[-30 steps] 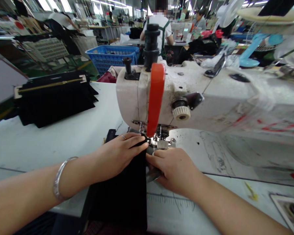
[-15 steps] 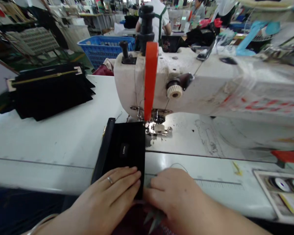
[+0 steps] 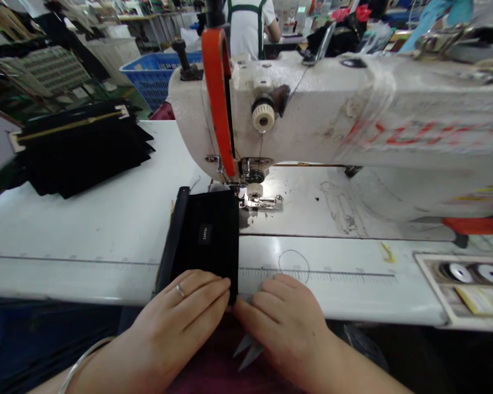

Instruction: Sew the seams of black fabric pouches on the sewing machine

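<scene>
So the black piece (image 3: 222, 257) lies flat on the table (image 3: 107, 235), far right corner right by the foot (image 3: 263, 203) of the sewing machine (image 3: 312, 109), near end under the left hand (image 3: 191, 320). That hand's fingers are together on top of it; its thumb is out of sight, so I can't tell if it's pinching from below. The right hand (image 3: 290, 323) is curled around some scissors (image 3: 250, 350), thumb tip at the piece's near right corner. Only the blades show, slightly apart and pointing down-left; the handles are hidden in the fist. There's a small label (image 3: 205, 234) on the piece, lettering too tiny to read for sure. The pile (image 3: 82, 158) of black pieces at left is so dark I can't count layers. Behind the machine, the blue basket (image 3: 152, 82) is partly blocked, and a person (image 3: 246, 27) is cut off at the top. The tray (image 3: 431, 279) of bobbins runs off the right edge.
</scene>
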A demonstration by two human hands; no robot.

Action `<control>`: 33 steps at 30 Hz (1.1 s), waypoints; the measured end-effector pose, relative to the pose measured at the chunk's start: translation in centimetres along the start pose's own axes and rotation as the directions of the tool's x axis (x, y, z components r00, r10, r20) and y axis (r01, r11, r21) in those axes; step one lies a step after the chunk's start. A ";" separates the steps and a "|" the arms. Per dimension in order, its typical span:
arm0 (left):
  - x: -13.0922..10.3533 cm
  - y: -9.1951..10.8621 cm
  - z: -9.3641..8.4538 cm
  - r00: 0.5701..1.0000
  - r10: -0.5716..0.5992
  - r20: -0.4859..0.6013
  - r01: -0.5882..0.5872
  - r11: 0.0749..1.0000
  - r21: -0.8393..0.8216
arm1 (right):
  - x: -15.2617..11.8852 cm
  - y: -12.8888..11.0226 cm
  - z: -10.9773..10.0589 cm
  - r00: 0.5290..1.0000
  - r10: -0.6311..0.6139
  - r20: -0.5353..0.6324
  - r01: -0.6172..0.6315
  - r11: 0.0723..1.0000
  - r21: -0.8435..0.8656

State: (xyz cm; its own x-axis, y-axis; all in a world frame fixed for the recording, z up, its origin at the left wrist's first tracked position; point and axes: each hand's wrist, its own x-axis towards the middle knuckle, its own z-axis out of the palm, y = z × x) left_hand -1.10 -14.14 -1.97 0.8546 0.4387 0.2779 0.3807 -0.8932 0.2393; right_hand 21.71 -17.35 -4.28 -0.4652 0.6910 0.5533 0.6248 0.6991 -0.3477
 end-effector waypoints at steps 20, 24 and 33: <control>1.2 -0.4 0.3 0.998 -0.049 0.026 0.049 0.999 -0.011 | -0.4 0.2 -0.4 1.000 -0.002 0.013 0.002 1.000 0.019; 1.2 -0.3 -1.2 0.999 -0.025 -0.041 0.029 0.992 0.124 | -0.3 0.4 -0.2 1.000 -0.016 0.005 0.016 0.999 0.036; 0.1 -0.2 0.0 0.999 0.013 0.039 -0.017 0.994 0.108 | -0.3 0.4 -0.3 1.000 -0.024 0.019 0.023 0.999 0.041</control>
State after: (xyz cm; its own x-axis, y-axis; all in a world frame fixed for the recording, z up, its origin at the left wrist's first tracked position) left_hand -1.06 -13.94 -1.93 0.8726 0.4227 0.2449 0.4018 -0.9061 0.1324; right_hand 22.25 -17.37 -4.37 -0.4917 0.6772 0.5473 0.5876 0.7220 -0.3653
